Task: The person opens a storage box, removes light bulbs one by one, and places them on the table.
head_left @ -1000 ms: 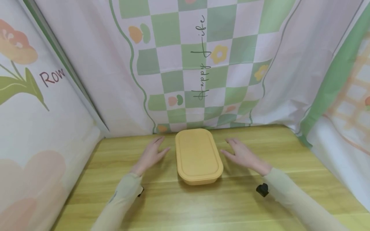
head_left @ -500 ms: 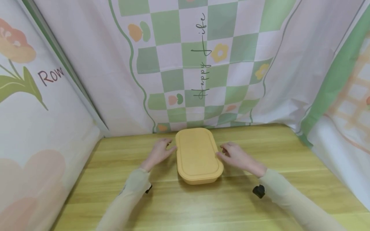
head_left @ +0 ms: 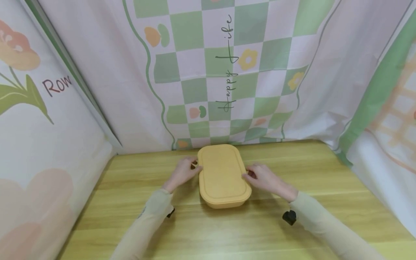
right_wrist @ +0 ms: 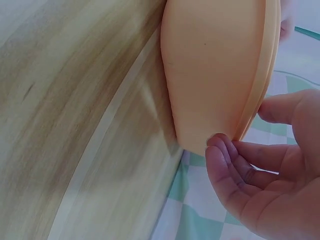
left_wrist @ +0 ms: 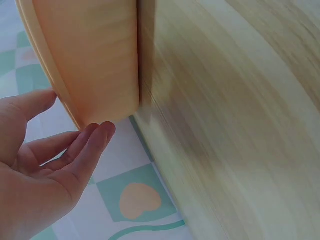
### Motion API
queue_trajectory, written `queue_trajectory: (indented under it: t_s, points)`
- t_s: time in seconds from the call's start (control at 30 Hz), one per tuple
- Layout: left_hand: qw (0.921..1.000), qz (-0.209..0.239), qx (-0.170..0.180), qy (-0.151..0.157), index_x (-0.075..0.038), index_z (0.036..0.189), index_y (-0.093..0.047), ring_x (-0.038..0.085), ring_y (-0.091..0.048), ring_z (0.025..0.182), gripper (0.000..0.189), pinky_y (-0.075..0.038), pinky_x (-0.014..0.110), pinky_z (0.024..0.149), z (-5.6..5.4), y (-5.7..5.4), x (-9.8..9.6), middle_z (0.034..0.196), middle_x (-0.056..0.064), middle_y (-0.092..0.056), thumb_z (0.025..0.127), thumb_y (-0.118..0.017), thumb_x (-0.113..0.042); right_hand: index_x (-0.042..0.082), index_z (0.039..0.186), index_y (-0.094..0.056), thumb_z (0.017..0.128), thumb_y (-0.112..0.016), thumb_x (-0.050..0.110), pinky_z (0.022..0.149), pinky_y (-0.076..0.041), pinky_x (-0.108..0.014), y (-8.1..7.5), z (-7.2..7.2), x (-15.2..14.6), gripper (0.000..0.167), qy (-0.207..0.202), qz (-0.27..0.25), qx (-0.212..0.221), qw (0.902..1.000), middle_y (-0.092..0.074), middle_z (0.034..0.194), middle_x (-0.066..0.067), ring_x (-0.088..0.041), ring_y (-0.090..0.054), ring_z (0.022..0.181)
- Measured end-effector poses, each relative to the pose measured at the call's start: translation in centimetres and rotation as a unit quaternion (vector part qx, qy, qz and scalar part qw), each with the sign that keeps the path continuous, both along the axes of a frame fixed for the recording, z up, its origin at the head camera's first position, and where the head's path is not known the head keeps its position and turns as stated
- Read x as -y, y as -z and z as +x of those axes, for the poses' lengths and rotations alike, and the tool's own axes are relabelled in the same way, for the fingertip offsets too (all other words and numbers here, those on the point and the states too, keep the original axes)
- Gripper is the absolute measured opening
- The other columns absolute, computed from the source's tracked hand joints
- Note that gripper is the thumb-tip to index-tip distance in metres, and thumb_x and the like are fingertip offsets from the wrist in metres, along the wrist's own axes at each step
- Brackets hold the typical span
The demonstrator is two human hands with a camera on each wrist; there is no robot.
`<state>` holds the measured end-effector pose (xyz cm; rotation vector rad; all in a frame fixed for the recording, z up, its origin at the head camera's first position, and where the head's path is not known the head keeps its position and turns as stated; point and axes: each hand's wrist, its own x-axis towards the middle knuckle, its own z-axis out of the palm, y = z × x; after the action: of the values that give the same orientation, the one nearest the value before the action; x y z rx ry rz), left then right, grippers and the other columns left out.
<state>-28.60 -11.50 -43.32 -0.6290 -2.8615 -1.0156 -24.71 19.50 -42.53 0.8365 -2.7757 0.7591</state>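
A yellow rectangular food container (head_left: pixel 223 173) with a rounded lid sits on the wooden table. My left hand (head_left: pixel 182 173) is at the lid's left edge, its thumb on the rim and its fingers curled just below it. In the left wrist view, the thumb of the left hand (left_wrist: pixel 45 165) meets the lid's edge beside the container wall (left_wrist: pixel 95 60). Across from it, my right hand (head_left: pixel 264 177) pinches the lid's right edge. The right wrist view shows the right hand (right_wrist: pixel 270 170) with its thumb on the rim and fingertips under it. The container's inside is hidden by the lid.
The wooden tabletop (head_left: pixel 224 234) extends in front and to both sides. Right behind the container hangs a green-and-white checked cloth (head_left: pixel 221 90). A flower-printed panel (head_left: pixel 48 144) stands along the left, and more printed cloth (head_left: pixel 383 108) hangs at the right.
Both hands have moved inward from beside the container to its lid edges. Their fingers have gone from spread to curled at the rim. The container has stayed in place.
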Motion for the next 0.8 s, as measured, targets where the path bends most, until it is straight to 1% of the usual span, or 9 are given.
queue_trajectory:
  t_s: [0.17, 0.3, 0.43, 0.67, 0.8]
  points:
    - [1.0000, 0.007, 0.004, 0.002, -0.003, 0.114, -0.068, 0.029, -0.071, 0.091, 0.027, -0.063, 0.038, 0.079, -0.04, 0.04, -0.26, 0.108, 0.020, -0.071, 0.095, -0.066, -0.022, 0.010, 0.075, -0.063, 0.093, -0.065, 0.015, 0.050, -0.039, -0.015, -0.01, -0.07, -0.05, 0.019, 0.007, 0.002, 0.022, 0.9997, -0.057, 0.063, 0.001, -0.001, -0.044, 0.055]
    - [1.0000, 0.006, 0.003, -0.004, -0.005, 0.096, -0.069, 0.027, -0.072, 0.089, 0.016, -0.063, 0.036, 0.078, -0.09, 0.05, -0.54, 0.101, 0.017, -0.074, 0.094, -0.067, -0.021, 0.010, 0.074, -0.063, 0.093, -0.064, 0.015, 0.048, -0.039, -0.015, -0.11, -0.05, -0.07, 0.020, 0.010, -0.001, 0.042, 0.9991, -0.058, 0.061, 0.001, -0.001, -0.044, 0.053]
    - [0.9999, 0.006, 0.000, -0.010, -0.006, 0.081, -0.063, 0.026, -0.071, 0.085, 0.020, -0.063, 0.035, 0.076, -0.11, -0.01, -0.68, 0.093, 0.016, -0.073, 0.093, -0.068, -0.020, 0.010, 0.070, -0.059, 0.093, -0.064, 0.015, 0.046, -0.036, -0.015, -0.24, -0.08, -0.04, 0.024, 0.011, -0.003, 0.055, 0.9984, -0.054, 0.058, 0.003, -0.002, -0.041, 0.050]
    - [0.9999, 0.009, -0.007, -0.012, -0.005, 0.079, -0.061, 0.025, -0.071, 0.082, 0.021, -0.062, 0.034, 0.073, 0.02, -0.23, -0.80, 0.090, 0.015, -0.073, 0.093, -0.068, -0.019, 0.010, 0.067, -0.056, 0.092, -0.066, 0.015, 0.046, -0.034, -0.015, -0.41, -0.23, 0.00, 0.027, 0.015, -0.005, 0.059, 0.9981, -0.053, 0.057, 0.004, -0.002, -0.040, 0.049]
    - [0.9997, 0.015, 0.000, -0.019, -0.005, 0.079, -0.062, 0.025, -0.071, 0.081, 0.020, -0.062, 0.033, 0.072, 0.01, -0.37, -0.91, 0.088, 0.014, -0.073, 0.092, -0.069, -0.018, 0.010, 0.069, -0.058, 0.092, -0.066, 0.015, 0.046, -0.035, -0.015, -0.56, -0.30, 0.06, 0.025, 0.013, -0.006, 0.056, 0.9983, -0.054, 0.058, 0.004, -0.002, -0.040, 0.050]
